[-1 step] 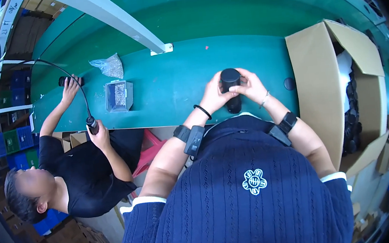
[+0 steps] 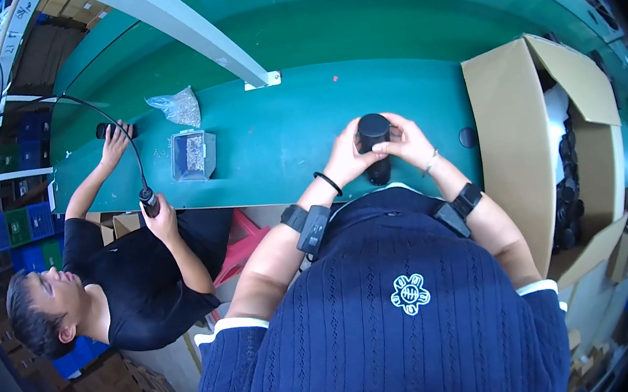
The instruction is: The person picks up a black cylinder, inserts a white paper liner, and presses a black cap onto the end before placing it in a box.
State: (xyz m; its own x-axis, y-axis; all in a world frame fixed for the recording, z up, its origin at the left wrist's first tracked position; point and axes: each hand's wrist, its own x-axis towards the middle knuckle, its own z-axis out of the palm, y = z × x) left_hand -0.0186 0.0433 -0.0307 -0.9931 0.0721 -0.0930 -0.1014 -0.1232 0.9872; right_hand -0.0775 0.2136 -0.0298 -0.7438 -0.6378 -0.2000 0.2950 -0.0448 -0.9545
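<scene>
A black cylindrical object point(image 2: 373, 125) with a wide round top and a narrower body stands at the near edge of the green workbench point(image 2: 286, 145). My left hand point(image 2: 348, 155) is closed round its left side, and my right hand point(image 2: 410, 145) grips it from the right. Both thumbs meet across its near side, just below the wide top. The fingertips behind it are partly hidden. What kind of thing it is I cannot make out.
On the right stands an open cardboard box point(image 2: 512, 152) with black parts inside, beside a flat black disc point(image 2: 467, 137). A grey bin point(image 2: 208, 155) and a clear bag point(image 2: 184, 106) of small parts lie left. A co-worker point(image 2: 150, 274) there holds a corded tool point(image 2: 148, 198). A metal post point(image 2: 190, 37) rises beyond.
</scene>
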